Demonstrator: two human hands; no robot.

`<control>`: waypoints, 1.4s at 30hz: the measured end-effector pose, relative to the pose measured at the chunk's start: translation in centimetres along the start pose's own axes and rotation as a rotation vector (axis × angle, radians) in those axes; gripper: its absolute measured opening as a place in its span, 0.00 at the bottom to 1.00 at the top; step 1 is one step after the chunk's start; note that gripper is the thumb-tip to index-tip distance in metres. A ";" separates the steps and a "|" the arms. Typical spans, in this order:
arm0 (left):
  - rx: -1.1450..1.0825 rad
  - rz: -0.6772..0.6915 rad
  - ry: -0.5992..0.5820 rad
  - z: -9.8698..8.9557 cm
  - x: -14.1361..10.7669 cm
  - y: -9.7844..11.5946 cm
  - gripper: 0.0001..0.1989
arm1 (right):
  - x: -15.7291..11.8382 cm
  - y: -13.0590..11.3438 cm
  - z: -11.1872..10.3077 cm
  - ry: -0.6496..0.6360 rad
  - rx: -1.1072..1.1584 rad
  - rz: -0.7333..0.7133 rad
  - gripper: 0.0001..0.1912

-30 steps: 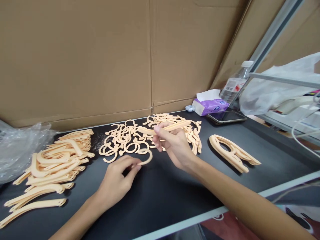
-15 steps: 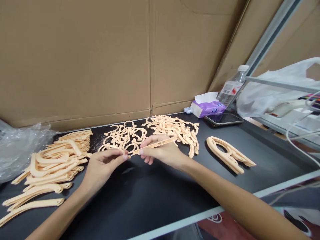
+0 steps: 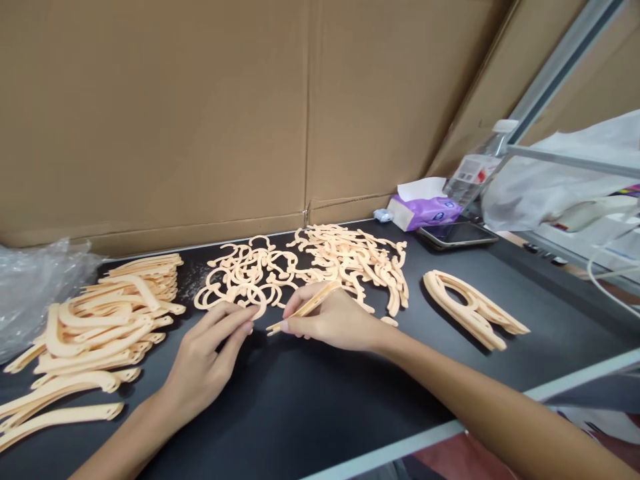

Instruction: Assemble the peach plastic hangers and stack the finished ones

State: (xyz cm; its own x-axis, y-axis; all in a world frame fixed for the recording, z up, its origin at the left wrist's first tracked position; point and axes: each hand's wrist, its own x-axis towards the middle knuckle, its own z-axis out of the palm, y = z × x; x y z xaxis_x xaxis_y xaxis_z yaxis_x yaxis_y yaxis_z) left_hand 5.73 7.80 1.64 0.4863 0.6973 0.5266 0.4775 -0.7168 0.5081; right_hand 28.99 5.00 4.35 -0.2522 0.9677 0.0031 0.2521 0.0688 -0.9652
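Note:
My left hand (image 3: 207, 350) pinches a cream plastic hook (image 3: 261, 304) between thumb and fingertips, at the front edge of a pile of similar curved hooks (image 3: 245, 270). A narrow cream plastic hanger arm (image 3: 311, 304) is in the closed fingers of my right hand (image 3: 333, 319), tilted with its forked end towards the left hand. A small gap separates the hook from this arm. Behind the right hand lies a heap of short curved cream pieces (image 3: 350, 253). To the left of the left hand is a stack of long curved hanger arms (image 3: 107, 320).
On the right lie joined cream hanger pieces (image 3: 465, 307). Farther back are a phone (image 3: 457, 235), a purple tissue pack (image 3: 427, 212) and a clear bottle (image 3: 477, 170). Crumpled clear plastic (image 3: 43, 293) sits at the left. A cardboard wall (image 3: 200, 120) stands behind the black table (image 3: 280, 413).
The hook and the hanger arm, earlier meeting end to end between my hands, are now apart. The hanger arm is turned more steeply in my right hand. The view has shifted slightly.

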 end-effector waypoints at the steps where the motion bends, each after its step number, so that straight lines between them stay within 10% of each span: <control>1: 0.005 0.009 -0.003 0.0 0.0 0.1 0.12 | 0.0 -0.1 0.1 0.002 -0.001 0.003 0.04; 29: -0.434 -0.472 -0.009 -0.3 0.5 0.4 0.15 | -0.1 -0.3 0.2 0.035 -0.019 0.049 0.05; 42: -0.245 -0.142 -0.178 -0.6 0.7 1.2 0.03 | -0.3 -0.1 0.1 -0.067 -0.116 -0.016 0.06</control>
State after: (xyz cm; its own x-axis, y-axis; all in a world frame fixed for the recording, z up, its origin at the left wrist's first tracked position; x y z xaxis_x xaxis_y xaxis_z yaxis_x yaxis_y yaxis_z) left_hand 6.27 7.41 3.04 0.5579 0.7647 0.3224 0.3704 -0.5771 0.7278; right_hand 28.94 4.71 4.41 -0.3180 0.9481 -0.0032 0.3530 0.1152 -0.9285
